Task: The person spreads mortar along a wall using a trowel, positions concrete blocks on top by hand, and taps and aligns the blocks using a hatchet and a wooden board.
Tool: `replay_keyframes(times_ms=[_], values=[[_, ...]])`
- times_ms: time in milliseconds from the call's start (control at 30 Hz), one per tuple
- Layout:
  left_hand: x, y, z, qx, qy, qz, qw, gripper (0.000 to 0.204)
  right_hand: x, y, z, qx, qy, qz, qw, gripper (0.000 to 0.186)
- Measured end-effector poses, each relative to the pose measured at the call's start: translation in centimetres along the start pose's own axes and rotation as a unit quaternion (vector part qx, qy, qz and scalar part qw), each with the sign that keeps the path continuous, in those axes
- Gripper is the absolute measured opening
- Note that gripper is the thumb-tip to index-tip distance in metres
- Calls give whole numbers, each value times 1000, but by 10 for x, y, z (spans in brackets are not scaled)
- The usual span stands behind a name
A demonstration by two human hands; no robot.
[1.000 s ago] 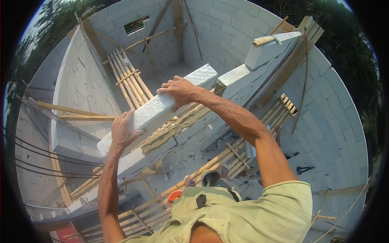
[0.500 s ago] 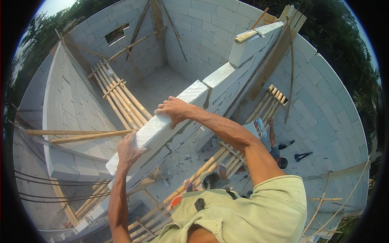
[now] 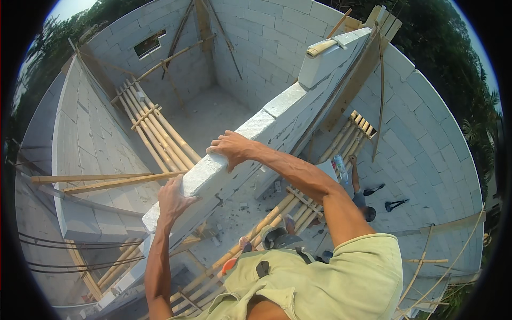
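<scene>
On the left, bamboo scaffold poles (image 3: 154, 130) leaned inside the grey block walls. The left hand (image 3: 173, 200) gripped the near end of a long white rectangular concrete block (image 3: 210, 173), which lay atop the partition wall (image 3: 277, 136). The right hand (image 3: 230, 148) clasped its far end, the two hands well apart.

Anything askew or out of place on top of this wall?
The white block under the left hand and right hand sits at an angle to the wall top, not in line with the course.
</scene>
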State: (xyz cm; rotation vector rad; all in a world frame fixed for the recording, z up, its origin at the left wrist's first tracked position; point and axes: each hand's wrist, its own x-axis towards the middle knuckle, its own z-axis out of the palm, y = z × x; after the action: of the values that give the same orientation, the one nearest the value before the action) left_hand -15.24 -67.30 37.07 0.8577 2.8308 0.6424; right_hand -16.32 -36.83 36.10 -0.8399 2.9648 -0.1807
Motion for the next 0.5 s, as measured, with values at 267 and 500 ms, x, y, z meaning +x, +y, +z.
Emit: replay_keyframes(times_ms=[267,500], values=[[3,-9,10,18,-1,-15,1000,95,3,4,0,23,-9,-10,1000,93],[3,-17,19,21,5,-12,1000,93,5,7,9,16,-2,-8,1000,93]])
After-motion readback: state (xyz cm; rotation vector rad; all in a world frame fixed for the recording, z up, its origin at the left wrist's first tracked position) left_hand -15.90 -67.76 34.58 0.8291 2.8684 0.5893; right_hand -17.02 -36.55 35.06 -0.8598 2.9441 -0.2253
